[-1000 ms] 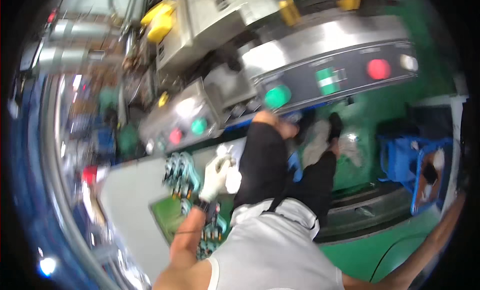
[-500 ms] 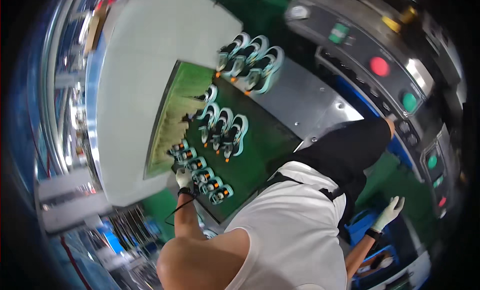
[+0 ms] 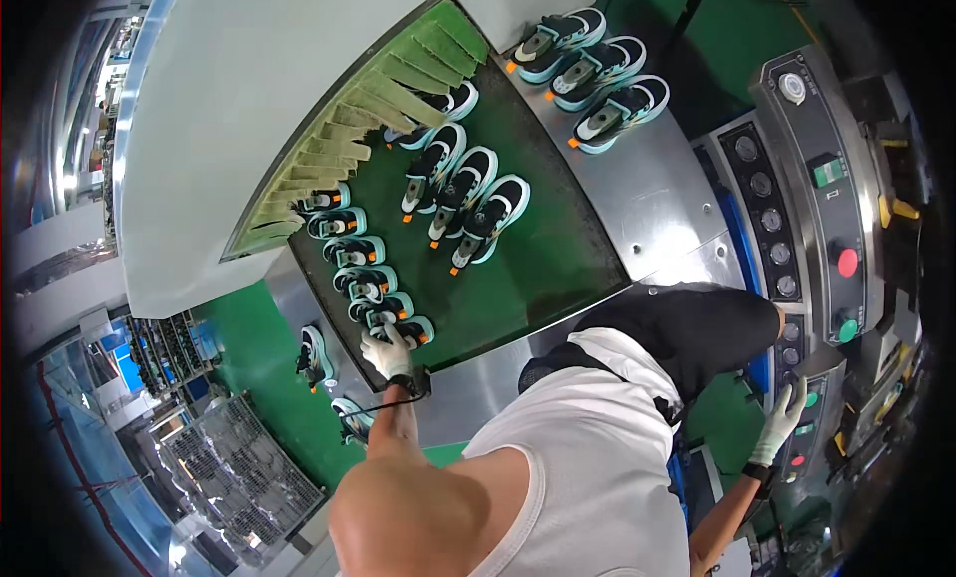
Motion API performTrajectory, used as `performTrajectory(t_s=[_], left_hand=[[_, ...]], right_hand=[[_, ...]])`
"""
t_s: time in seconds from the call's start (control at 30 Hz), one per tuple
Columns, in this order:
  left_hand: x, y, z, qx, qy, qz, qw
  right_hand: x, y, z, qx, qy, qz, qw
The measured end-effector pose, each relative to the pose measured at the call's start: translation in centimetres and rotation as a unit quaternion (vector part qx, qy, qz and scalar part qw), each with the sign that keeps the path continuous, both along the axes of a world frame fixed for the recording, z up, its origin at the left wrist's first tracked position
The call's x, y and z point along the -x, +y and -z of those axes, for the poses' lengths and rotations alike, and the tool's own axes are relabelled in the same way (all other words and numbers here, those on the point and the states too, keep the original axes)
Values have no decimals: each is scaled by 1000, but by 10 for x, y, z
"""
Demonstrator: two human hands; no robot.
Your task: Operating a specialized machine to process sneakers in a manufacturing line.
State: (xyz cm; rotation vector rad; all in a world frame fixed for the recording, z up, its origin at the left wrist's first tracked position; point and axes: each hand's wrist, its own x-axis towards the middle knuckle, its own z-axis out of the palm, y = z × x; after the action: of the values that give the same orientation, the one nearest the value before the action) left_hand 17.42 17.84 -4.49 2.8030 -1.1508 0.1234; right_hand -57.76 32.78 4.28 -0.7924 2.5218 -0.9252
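My left hand [image 3: 386, 352], in a white glove, is at the nearest sneaker [image 3: 414, 331] of a row on the green conveyor belt [image 3: 443, 313]. Its thumb and fingers close around that sneaker's end; the fingertips show only in part. Black, white and mint sneakers with orange tabs make up this row along the belt's left edge. Larger sneakers [image 3: 466, 194] of the same colours stand in a group mid-belt, toes pointing away. My right hand [image 3: 780, 425], also gloved, hangs beside the control panel with fingers spread and holds nothing.
A fringed yellow-green curtain [image 3: 373, 119] hangs at the white machine's [image 3: 229, 109] opening, partly covering some sneakers. Three sneakers [image 3: 602, 74] rest on the metal ledge at right. The control panel [image 3: 832, 209] has red and green buttons. More sneakers [image 3: 315, 356] are at left, beyond the belt.
The view has turned and shifted. My left hand has moved nearer along the row, from beside its middle to its nearest sneaker. My right hand still has spread fingers, now closer to the control panel.
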Motion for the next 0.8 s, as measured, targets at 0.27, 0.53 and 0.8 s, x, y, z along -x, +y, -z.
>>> performTrajectory(t_s=[0.27, 0.53, 0.8], left_hand=[[41, -6, 9, -46, 80, 334, 938], [197, -118, -18, 8, 270, 485, 832], [366, -183, -157, 20, 348, 770, 535]], right_hand=[[-50, 7, 0, -4, -2, -25, 1000], [-99, -27, -27, 102, -103, -8, 989], [-167, -134, -134, 188, 96, -247, 946]])
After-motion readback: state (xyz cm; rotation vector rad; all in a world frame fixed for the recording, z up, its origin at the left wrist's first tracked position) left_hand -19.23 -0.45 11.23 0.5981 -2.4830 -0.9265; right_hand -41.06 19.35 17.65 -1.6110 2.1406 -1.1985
